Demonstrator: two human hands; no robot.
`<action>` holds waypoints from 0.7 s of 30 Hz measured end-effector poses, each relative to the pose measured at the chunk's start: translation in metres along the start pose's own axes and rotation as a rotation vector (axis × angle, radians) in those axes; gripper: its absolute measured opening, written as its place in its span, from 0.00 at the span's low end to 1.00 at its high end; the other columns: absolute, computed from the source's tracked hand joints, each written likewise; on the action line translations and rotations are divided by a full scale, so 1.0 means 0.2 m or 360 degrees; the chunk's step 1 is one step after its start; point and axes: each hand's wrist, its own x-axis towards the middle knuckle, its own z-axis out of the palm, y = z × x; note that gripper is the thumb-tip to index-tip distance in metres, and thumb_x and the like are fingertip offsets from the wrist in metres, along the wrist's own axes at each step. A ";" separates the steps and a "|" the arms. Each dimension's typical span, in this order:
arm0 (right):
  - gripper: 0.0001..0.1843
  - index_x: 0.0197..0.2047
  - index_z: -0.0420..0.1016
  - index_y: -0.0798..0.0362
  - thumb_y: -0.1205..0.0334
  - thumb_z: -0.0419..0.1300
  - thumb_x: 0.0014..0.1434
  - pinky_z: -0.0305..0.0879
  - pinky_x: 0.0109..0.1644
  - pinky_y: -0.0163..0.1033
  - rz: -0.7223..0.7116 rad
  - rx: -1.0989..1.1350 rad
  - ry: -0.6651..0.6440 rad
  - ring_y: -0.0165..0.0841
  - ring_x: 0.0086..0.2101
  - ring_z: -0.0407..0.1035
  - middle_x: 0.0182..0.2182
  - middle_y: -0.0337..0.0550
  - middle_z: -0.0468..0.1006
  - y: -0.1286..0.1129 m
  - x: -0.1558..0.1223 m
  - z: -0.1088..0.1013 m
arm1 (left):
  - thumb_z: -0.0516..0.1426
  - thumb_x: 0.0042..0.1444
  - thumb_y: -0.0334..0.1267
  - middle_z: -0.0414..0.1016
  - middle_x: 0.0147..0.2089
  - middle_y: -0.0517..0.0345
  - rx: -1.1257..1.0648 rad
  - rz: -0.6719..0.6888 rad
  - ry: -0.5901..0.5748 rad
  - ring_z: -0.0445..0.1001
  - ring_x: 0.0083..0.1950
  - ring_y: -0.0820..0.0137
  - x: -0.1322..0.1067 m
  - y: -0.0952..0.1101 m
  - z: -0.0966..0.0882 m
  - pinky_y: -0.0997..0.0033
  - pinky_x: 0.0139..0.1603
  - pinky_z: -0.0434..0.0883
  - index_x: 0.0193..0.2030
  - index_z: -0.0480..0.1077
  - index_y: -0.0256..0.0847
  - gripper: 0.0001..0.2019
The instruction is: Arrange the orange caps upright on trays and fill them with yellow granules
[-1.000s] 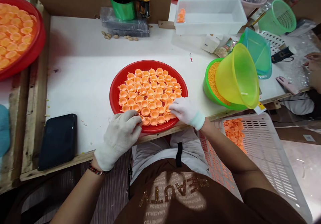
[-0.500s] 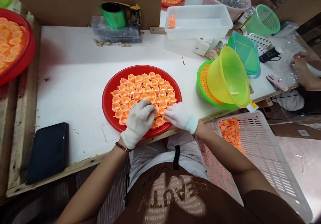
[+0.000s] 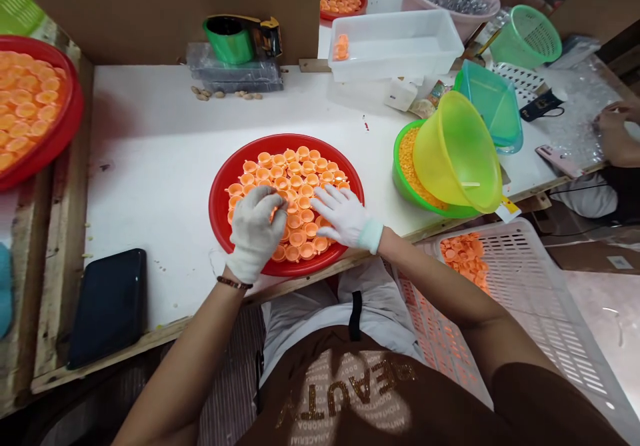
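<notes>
A round red tray (image 3: 220,223) on the white table holds many small orange plastic cups (image 3: 297,238) with tiny side tabs, most with the hollow side up. My left hand (image 3: 256,233), in a white knit glove, is over the tray's left part with its fingers curled together in a pinch. Orange shows by the fingertips, but whether it is a held piece or a cup behind them I cannot tell. Spread fingers of my gloved right hand (image 3: 343,216) lie over the cups on the tray's right side.
Right of the tray, a yellow bucket (image 3: 453,156) leans in a green basin (image 3: 400,179) of small yellow pieces. A dark phone-like slab (image 3: 109,306) lies at left. Another red basin (image 3: 75,123) of orange cups stands far left. A white crate (image 3: 535,286) is below right; another person's hand (image 3: 620,133) is far right.
My left hand has moved left and slightly up, fingers still curled. My right hand has shifted left and up over the cups, and its fingers have spread. The view has tilted slightly.
</notes>
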 end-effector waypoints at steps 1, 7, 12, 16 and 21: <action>0.40 0.74 0.61 0.58 0.41 0.56 0.70 0.47 0.70 0.63 -0.0003 -0.0032 -0.0039 0.59 0.71 0.51 0.74 0.61 0.57 0.00 0.00 0.02 | 0.58 0.63 0.33 0.78 0.44 0.48 0.0004 -0.0013 -0.0015 0.78 0.44 0.61 0.04 -0.03 0.02 0.59 0.43 0.74 0.37 0.75 0.39 0.05; 0.46 0.79 0.52 0.58 0.35 0.51 0.71 0.36 0.73 0.72 0.0001 -0.0041 -0.0008 0.60 0.75 0.41 0.77 0.62 0.47 -0.03 0.04 0.06 | 0.56 0.64 0.36 0.79 0.47 0.49 -0.0062 -0.0102 -0.0001 0.78 0.47 0.62 0.09 -0.15 0.01 0.60 0.47 0.75 0.38 0.76 0.40 0.08; 0.43 0.78 0.54 0.54 0.36 0.50 0.71 0.39 0.72 0.73 -0.0219 -0.0021 -0.0046 0.60 0.74 0.44 0.77 0.59 0.49 -0.13 0.16 0.09 | 0.58 0.65 0.41 0.78 0.48 0.47 -0.0049 -0.0262 0.0106 0.78 0.50 0.61 0.01 -0.20 -0.10 0.59 0.53 0.76 0.38 0.76 0.40 0.09; 0.40 0.77 0.57 0.56 0.38 0.50 0.73 0.39 0.72 0.74 -0.0277 -0.0040 -0.0059 0.60 0.73 0.47 0.76 0.60 0.52 -0.14 0.18 0.09 | 0.56 0.65 0.38 0.79 0.50 0.47 -0.0068 -0.0133 -0.0079 0.79 0.51 0.63 -0.04 -0.19 -0.08 0.61 0.54 0.77 0.39 0.76 0.40 0.08; 0.40 0.76 0.58 0.56 0.38 0.51 0.72 0.40 0.71 0.75 -0.0256 -0.0046 -0.0091 0.63 0.73 0.47 0.75 0.60 0.54 -0.11 0.13 0.05 | 0.56 0.63 0.35 0.81 0.48 0.48 -0.0100 -0.0031 -0.0276 0.79 0.48 0.61 0.00 -0.15 0.01 0.59 0.52 0.75 0.38 0.76 0.40 0.07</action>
